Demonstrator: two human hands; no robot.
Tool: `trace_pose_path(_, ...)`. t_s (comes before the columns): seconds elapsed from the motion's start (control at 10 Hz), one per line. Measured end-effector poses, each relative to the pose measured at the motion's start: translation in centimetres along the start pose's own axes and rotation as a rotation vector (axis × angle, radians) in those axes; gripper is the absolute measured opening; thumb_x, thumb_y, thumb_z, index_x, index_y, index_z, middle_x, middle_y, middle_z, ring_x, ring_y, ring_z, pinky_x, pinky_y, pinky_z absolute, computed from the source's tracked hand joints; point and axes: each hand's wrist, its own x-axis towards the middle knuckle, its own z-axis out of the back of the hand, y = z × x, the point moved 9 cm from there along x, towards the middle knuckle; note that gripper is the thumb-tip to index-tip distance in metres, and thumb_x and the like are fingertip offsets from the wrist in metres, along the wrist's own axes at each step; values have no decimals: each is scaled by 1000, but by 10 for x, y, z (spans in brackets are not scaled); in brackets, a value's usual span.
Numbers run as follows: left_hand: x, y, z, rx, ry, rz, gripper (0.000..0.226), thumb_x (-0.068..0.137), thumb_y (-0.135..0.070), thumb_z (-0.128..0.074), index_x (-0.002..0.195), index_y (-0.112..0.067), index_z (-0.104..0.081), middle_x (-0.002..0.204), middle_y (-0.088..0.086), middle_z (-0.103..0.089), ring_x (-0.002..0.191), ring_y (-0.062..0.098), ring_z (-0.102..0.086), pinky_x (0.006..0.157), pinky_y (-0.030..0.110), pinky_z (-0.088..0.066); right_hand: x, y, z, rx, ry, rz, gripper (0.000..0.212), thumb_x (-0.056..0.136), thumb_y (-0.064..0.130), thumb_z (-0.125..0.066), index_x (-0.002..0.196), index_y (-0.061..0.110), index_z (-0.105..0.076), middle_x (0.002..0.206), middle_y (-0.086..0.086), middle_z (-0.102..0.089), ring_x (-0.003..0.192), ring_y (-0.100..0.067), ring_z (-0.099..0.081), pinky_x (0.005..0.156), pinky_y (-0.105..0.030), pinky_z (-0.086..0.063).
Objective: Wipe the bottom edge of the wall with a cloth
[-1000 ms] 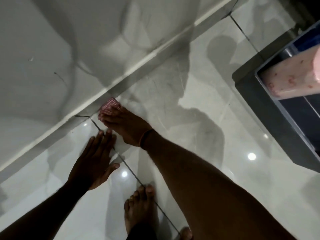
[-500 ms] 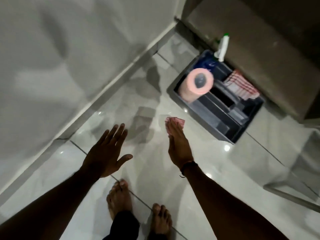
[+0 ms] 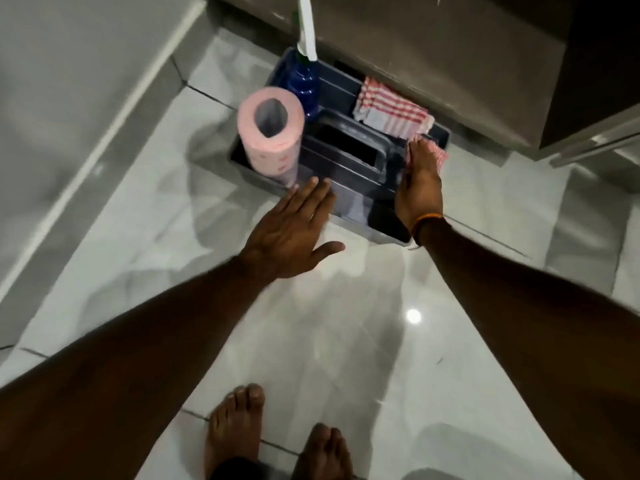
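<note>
My right hand [image 3: 419, 188] reaches over the right end of the dark caddy [image 3: 360, 223] and holds a small red-and-white cloth [image 3: 437, 154] under its fingertips, just past the caddy's right rim. My left hand [image 3: 294, 233] hovers flat with fingers spread, holding nothing, above the caddy's near edge. The grey wall [image 3: 69, 81] and its pale bottom edge [image 3: 93, 168] run diagonally along the left, well away from both hands.
The caddy on the glossy tiled floor [image 3: 329, 323] holds a pink paper roll [image 3: 272, 129], a blue spray bottle [image 3: 304, 81] and a folded red-striped towel [image 3: 391, 112]. A grey cabinet [image 3: 433, 57] stands right behind it. My bare feet [image 3: 235, 431] are at the bottom.
My right hand left the wall's bottom edge and carried the cloth right to the caddy. My left hand lifted off the floor and followed. The view swung from the wall to the caddy.
</note>
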Motion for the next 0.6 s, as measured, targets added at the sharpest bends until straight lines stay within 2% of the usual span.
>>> trace_pose_path(0.1, 28, 6, -35, 57, 32, -7, 91, 102, -71, -18, 164, -5, -23, 173, 18, -20, 162, 35, -16, 131, 51, -9, 23, -16, -31, -67, 54, 18, 65, 96, -4, -44, 159, -3, -27, 170, -24, -20, 160, -41, -16, 134, -45, -9)
trace_pose_path(0.2, 37, 12, -49, 127, 67, 15, 90, 100, -71, -8, 164, -9, -23, 174, 15, -21, 162, 33, -13, 129, 51, 2, 24, -22, -57, -165, 92, -19, 75, 98, 3, -50, 164, 7, -16, 174, -17, -10, 162, -37, -6, 131, -48, -3)
trace_pose_path(0.3, 38, 13, -52, 164, 48, 15, 88, 100, -70, -7, 163, -11, -26, 174, 13, -21, 162, 32, -12, 129, 52, 3, 22, -27, -66, -239, 33, -39, 79, 98, 9, -50, 166, 12, -9, 175, -12, -5, 162, -35, 0, 131, -54, 0)
trace_pose_path(0.4, 38, 14, -51, 137, 64, 7, 87, 102, -71, -12, 162, -10, -31, 173, 14, -24, 162, 33, -15, 129, 53, -2, 21, -29, -67, -277, 45, -42, 81, 99, 17, -52, 166, 13, -7, 175, -12, -3, 162, -37, 1, 130, -59, -1)
trace_pose_path(0.5, 36, 14, -38, 103, 85, 15, 91, 101, -73, -13, 164, -9, -22, 175, 15, -15, 163, 33, -6, 131, 51, 0, 17, -18, -51, -213, 10, -14, 70, 105, 26, -37, 166, 14, -5, 175, -14, 1, 161, -41, 1, 131, -62, -4)
trace_pose_path(0.6, 23, 3, 6, 92, 39, -41, 93, 101, -73, -21, 165, -5, -20, 175, 18, -13, 163, 33, -8, 132, 48, -4, -4, 8, -8, -4, -129, 6, 61, 110, 28, -27, 165, 9, -10, 175, -16, -5, 162, -38, 0, 132, -56, -7)
